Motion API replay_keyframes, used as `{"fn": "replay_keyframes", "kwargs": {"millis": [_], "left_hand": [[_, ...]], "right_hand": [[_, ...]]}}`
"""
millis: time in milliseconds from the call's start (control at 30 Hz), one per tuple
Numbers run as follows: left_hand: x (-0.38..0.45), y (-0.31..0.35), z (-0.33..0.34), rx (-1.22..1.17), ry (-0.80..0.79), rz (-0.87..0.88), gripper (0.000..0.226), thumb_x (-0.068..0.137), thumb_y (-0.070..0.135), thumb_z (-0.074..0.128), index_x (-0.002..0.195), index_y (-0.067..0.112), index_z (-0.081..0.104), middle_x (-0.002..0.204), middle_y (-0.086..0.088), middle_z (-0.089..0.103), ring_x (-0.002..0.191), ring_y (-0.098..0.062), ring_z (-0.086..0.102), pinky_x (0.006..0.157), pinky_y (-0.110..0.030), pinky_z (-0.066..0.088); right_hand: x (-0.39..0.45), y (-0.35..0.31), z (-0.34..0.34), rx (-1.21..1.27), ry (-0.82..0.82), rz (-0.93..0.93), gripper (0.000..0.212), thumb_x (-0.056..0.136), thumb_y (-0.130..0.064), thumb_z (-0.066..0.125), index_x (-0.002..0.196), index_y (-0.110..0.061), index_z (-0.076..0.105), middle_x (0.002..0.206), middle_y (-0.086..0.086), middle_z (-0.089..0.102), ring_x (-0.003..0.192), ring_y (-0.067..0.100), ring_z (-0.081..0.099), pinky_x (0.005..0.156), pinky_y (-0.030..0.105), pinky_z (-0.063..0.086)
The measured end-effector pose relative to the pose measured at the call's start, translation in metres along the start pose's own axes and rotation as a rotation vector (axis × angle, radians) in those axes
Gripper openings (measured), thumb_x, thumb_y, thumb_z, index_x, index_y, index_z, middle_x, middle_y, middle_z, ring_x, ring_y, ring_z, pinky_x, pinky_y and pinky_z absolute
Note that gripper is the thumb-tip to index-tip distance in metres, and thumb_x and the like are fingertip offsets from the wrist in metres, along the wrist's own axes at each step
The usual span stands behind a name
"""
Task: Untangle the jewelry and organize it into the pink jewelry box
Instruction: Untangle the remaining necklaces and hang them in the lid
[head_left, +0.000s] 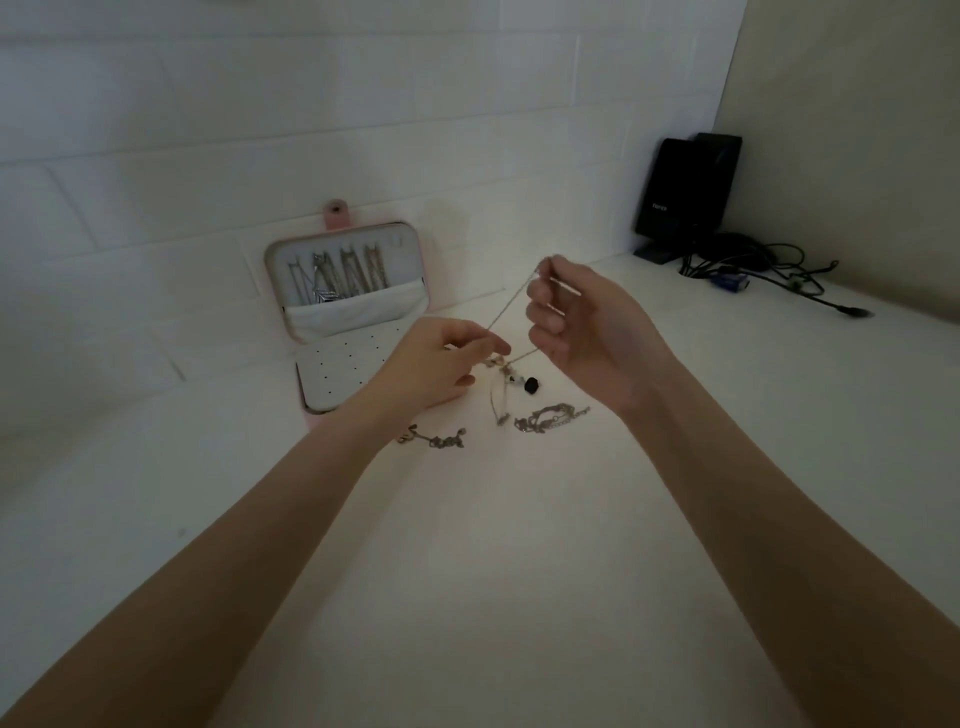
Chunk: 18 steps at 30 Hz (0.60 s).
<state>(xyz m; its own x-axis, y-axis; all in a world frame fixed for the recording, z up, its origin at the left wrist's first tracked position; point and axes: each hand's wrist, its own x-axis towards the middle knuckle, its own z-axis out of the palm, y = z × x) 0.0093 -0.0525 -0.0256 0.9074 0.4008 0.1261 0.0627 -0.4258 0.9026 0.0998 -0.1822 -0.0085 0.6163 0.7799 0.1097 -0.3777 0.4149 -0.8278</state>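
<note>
The pink jewelry box (272, 291) stands open against the wall, its lid holding several hung necklaces above a white pocket, its base a white dotted panel. My left hand (434, 366) pinches a thin chain (506, 306) low down. My right hand (582, 325) holds the same chain raised, pinched at the top. The chain runs taut between them, with a tangle of small charms and a black bead (531, 385) hanging near the table. A silver chain pile (548, 418) lies below my right hand, and another small chain (434, 439) lies by my left wrist.
A white table (493, 545) runs to a white tiled wall. At the back right stands a black speaker-like device (685, 195) with several dark cables (769, 267) trailing along the table beside a beige wall.
</note>
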Motion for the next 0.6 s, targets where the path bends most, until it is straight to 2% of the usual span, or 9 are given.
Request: {"fn": "replay_keyframes", "kwargs": {"millis": [67, 133, 200, 267, 433, 600], "left_hand": [[0.001, 0.002, 0.0, -0.083, 0.036, -0.018, 0.023, 0.094, 0.017, 0.052, 0.08, 0.02, 0.069, 0.07, -0.001, 0.048, 0.065, -0.01, 0.044, 0.058, -0.014, 0.045], [0.002, 0.004, 0.0, -0.178, 0.06, -0.051, 0.023, 0.095, 0.019, 0.051, 0.079, 0.021, 0.067, 0.084, 0.004, 0.06, 0.078, -0.008, 0.054, 0.07, -0.013, 0.048], [0.002, 0.007, 0.002, -0.357, 0.041, -0.109, 0.02, 0.096, 0.019, 0.049, 0.083, 0.017, 0.064, 0.093, 0.006, 0.066, 0.09, -0.01, 0.062, 0.084, -0.021, 0.048], [0.001, 0.008, 0.004, -0.464, 0.004, -0.136, 0.019, 0.097, 0.019, 0.047, 0.085, 0.015, 0.06, 0.098, 0.004, 0.069, 0.095, -0.012, 0.066, 0.091, -0.028, 0.046], [-0.001, 0.007, 0.001, -0.504, 0.003, -0.131, 0.023, 0.098, 0.019, 0.044, 0.081, 0.013, 0.059, 0.078, 0.002, 0.07, 0.069, -0.01, 0.064, 0.075, -0.023, 0.05], [-0.003, 0.006, -0.008, -0.682, -0.003, -0.266, 0.017, 0.094, 0.016, 0.05, 0.081, 0.012, 0.06, 0.073, -0.001, 0.064, 0.063, -0.012, 0.056, 0.079, -0.031, 0.052]], "right_hand": [[0.006, -0.012, 0.011, -0.074, -0.026, -0.046, 0.016, 0.097, -0.015, 0.043, 0.082, -0.012, 0.049, 0.067, -0.001, 0.053, 0.043, 0.007, 0.033, 0.036, 0.017, 0.024], [0.01, -0.022, 0.022, -0.14, -0.043, -0.095, 0.013, 0.096, -0.013, 0.045, 0.084, -0.011, 0.051, 0.072, 0.001, 0.056, 0.042, 0.006, 0.031, 0.034, 0.017, 0.02], [0.013, -0.031, 0.033, -0.181, -0.053, -0.133, 0.013, 0.096, -0.011, 0.046, 0.085, -0.009, 0.053, 0.075, 0.003, 0.058, 0.043, 0.007, 0.031, 0.035, 0.017, 0.02], [0.015, -0.038, 0.041, -0.217, -0.061, -0.161, 0.014, 0.096, -0.01, 0.046, 0.085, -0.009, 0.055, 0.078, 0.004, 0.059, 0.044, 0.007, 0.031, 0.036, 0.017, 0.019], [0.018, -0.055, 0.047, -0.223, -0.051, -0.219, 0.012, 0.095, -0.008, 0.046, 0.087, -0.008, 0.055, 0.082, 0.005, 0.061, 0.043, 0.007, 0.031, 0.035, 0.016, 0.021], [0.02, -0.069, 0.047, -0.187, 0.05, -0.262, 0.014, 0.094, -0.016, 0.053, 0.082, -0.012, 0.058, 0.078, 0.0, 0.064, 0.05, 0.008, 0.043, 0.043, 0.017, 0.035]]}}
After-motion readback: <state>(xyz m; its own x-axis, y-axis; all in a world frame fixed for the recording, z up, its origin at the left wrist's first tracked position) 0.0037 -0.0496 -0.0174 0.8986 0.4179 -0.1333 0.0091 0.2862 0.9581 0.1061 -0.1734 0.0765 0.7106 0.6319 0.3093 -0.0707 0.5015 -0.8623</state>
